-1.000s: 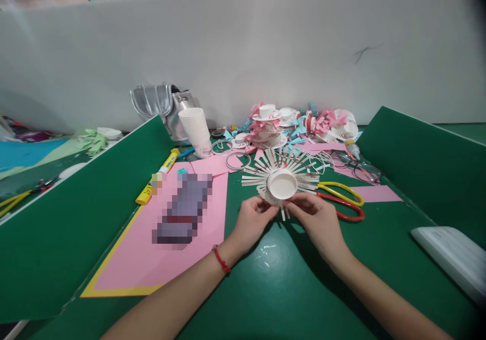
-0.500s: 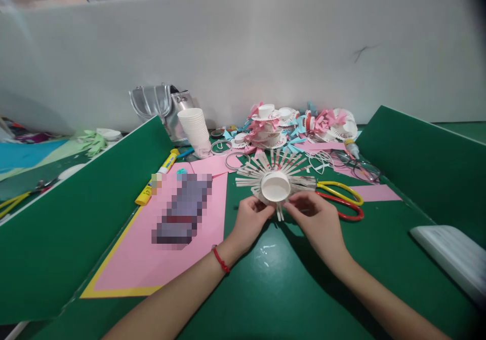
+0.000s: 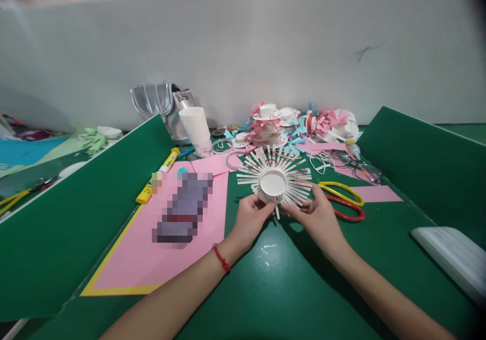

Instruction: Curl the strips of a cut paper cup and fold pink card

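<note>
Between my hands is a white paper cup (image 3: 273,182), its side cut into many narrow strips that fan out around the round base like rays. My left hand (image 3: 252,220) pinches the near-left edge of it between thumb and fingers. On the near-right side, my right hand (image 3: 318,219) has its thumb and fingers closed on the strips. One strip points down toward me between the two hands. Just beyond my right hand lie scissors with one yellow and one red handle (image 3: 345,209); their blades are hidden behind the cup and hand.
Pink paper (image 3: 125,259) with a blurred dark object (image 3: 186,208) and a yellow glue stick (image 3: 144,193) lies left. Stacked paper cups (image 3: 195,127), a silver bag (image 3: 154,99) and cut-cup flowers (image 3: 268,124) stand behind. Green dividers (image 3: 425,157) flank the table; a white block (image 3: 448,259) sits right.
The cut cup has tilted and turned slightly, so more strips show on its right. My right hand's fingers have shifted along the strips; my left hand stays nearly in place.
</note>
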A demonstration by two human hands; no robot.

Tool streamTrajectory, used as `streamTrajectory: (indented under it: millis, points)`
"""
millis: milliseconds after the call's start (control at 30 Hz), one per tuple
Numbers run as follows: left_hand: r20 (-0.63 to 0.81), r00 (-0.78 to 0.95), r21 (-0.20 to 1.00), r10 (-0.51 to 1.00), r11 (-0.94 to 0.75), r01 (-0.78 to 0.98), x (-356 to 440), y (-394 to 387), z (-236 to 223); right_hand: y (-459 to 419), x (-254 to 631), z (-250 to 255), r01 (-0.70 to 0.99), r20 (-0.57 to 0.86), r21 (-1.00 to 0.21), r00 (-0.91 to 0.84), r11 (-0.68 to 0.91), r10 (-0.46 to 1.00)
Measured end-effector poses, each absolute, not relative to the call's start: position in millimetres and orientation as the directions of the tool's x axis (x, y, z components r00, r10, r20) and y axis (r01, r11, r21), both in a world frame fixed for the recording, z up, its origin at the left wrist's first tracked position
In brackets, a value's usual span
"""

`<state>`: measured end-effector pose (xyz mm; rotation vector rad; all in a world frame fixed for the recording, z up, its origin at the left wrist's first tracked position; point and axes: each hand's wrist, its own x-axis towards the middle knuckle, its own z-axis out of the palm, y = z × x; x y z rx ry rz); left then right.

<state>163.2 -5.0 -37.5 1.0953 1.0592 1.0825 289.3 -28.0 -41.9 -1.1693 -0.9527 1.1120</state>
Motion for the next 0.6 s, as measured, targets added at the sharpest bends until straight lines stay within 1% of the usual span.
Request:
streamTrajectory:
  millis: [100,200,267,333,400,500,600]
  points:
    - [-0.045,0.085,0.997,0.995,0.050,-0.066,164.0,-4.0,-39.8,-31.5,291.1,-39.0,-0.142,0.017,-0.988,0.243,0.053,0.970]
    - [-0.017,0.060,0.999,0.998,0.019,-0.042,164.0,-2.8,-40.5,-35.1,289.5,-36.4,-0.095,0.096,-0.988,0.266,0.126,0.959]
    - [-0.038,0.067,0.998,0.997,0.041,-0.049,163.4,-2.5,-39.5,-37.0,287.4,-35.9,0.030,0.163,-0.987,0.264,0.160,0.951]
    - [-0.078,0.095,0.992,0.992,0.087,-0.092,162.3,-1.9,-38.7,-38.1,285.2,-36.3,0.171,0.209,-0.970,0.221,0.173,0.952]
    - [-0.126,0.154,0.973,0.980,0.152,-0.176,160.8,-0.6,-38.9,-38.4,283.4,-37.0,0.232,0.216,-0.957,0.165,0.175,0.962]
    - [-0.173,0.260,0.920,0.950,0.250,-0.301,159.0,1.9,-40.5,-37.8,281.7,-37.9,0.180,0.178,-0.972,0.131,0.153,0.975]
    - [-0.193,0.309,0.887,0.931,0.300,-0.350,158.6,2.8,-40.8,-36.9,281.3,-38.5,0.132,0.147,-0.983,0.152,0.128,0.977]
